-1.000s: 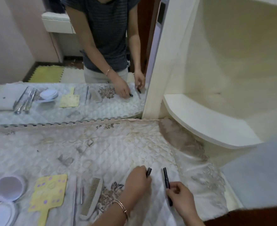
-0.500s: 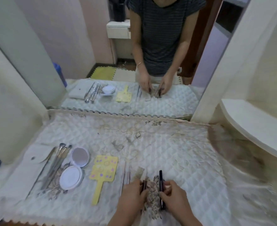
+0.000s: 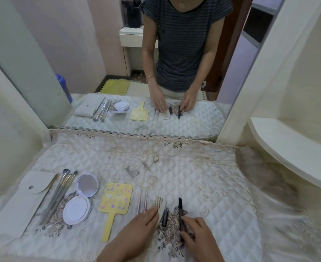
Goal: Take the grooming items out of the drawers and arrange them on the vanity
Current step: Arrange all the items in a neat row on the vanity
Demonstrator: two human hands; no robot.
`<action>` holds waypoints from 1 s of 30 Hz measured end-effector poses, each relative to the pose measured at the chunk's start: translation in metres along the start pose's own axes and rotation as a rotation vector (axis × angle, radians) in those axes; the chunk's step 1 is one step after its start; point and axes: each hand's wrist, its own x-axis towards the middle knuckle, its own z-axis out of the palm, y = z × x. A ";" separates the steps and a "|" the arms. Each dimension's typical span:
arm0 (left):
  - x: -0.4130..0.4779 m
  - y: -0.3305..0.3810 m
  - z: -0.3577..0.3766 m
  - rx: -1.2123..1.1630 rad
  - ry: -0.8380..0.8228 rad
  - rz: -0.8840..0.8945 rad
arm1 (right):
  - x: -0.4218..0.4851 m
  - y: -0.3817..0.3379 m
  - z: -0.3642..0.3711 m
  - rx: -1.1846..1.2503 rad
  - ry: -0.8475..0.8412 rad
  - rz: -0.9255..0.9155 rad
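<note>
Grooming items lie in a row on the quilted vanity cover (image 3: 174, 171). My left hand (image 3: 137, 229) rests flat with straight fingers over the lower part of a pale comb (image 3: 158, 202). A short dark tube (image 3: 165, 218) lies free just right of it. My right hand (image 3: 197, 233) pinches the lower end of a long black pencil (image 3: 180, 210) that lies on the cover. Left of the comb are two thin pink tools (image 3: 141, 204), a yellow hand mirror (image 3: 116, 202), an open round compact (image 3: 82, 197) and several metal brushes (image 3: 61, 191).
A white pouch (image 3: 18, 201) lies at the far left under the brushes. The large wall mirror (image 3: 155, 63) stands behind the cover and reflects me and the items. A curved white shelf (image 3: 292, 154) juts out on the right. White side panels flank the vanity.
My view swung left and up from the right corner. Both hands moved left toward the row. My left hand released the short dark tube and now lies flat on the comb.
</note>
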 end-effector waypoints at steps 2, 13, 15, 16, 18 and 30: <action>-0.002 -0.003 0.007 0.031 -0.017 0.004 | 0.001 -0.001 0.001 0.002 -0.001 -0.018; 0.008 0.020 0.025 0.117 0.100 -0.135 | 0.012 -0.005 0.004 -0.008 0.011 -0.023; 0.011 0.023 0.028 0.092 0.120 -0.178 | 0.014 -0.006 0.003 -0.007 0.027 -0.024; 0.012 0.024 0.029 0.060 0.148 -0.192 | 0.015 -0.005 0.003 -0.018 0.035 -0.031; 0.011 0.026 0.026 0.006 0.208 -0.182 | 0.015 -0.003 0.003 -0.045 0.047 -0.038; 0.027 0.031 0.026 -0.113 0.285 -0.205 | 0.017 0.006 0.012 0.019 0.047 -0.090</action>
